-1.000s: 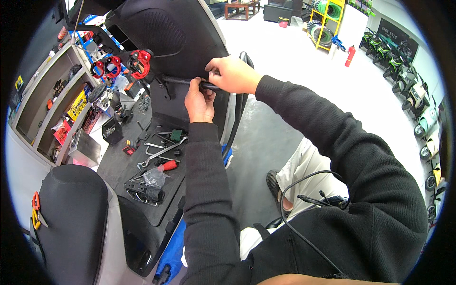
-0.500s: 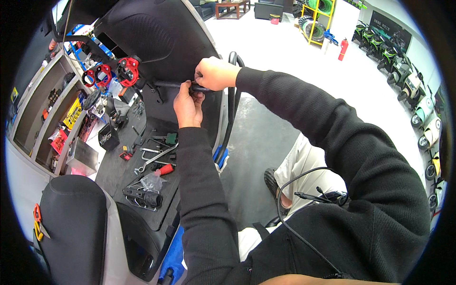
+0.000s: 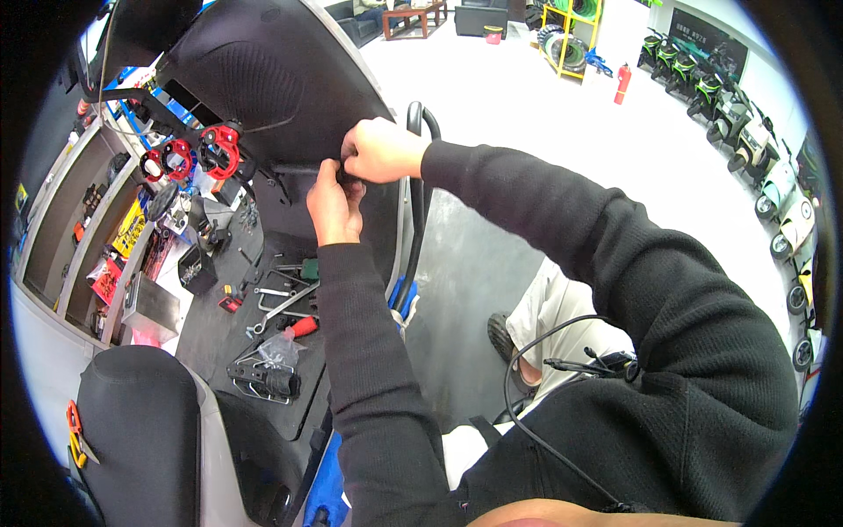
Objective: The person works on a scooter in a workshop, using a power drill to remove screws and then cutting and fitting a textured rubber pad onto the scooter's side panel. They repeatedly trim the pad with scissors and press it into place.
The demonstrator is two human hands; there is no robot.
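Left hand [image 3: 334, 208], right hand [image 3: 380, 152] curled, holds unclear; black bar [image 3: 417, 211] beside right, wrench [image 3: 283, 306] below.

Surroundings: general condition

Red fire extinguisher [image 3: 623, 84] stands toward the far right corner of the white floor [image 3: 492, 114]. Scooters [image 3: 779, 184] parked along its right edge. Far edge carries a yellow rack [image 3: 594, 37] with tyres [image 3: 562, 51], black armchair [image 3: 481, 21], wooden table [image 3: 413, 12]. Left shelving [image 3: 91, 246] holds a yellow package [image 3: 130, 230].

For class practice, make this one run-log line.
Left hand: near dark panel | Right hand: beside left | Grip: partly hidden | Wrench: lying unheld
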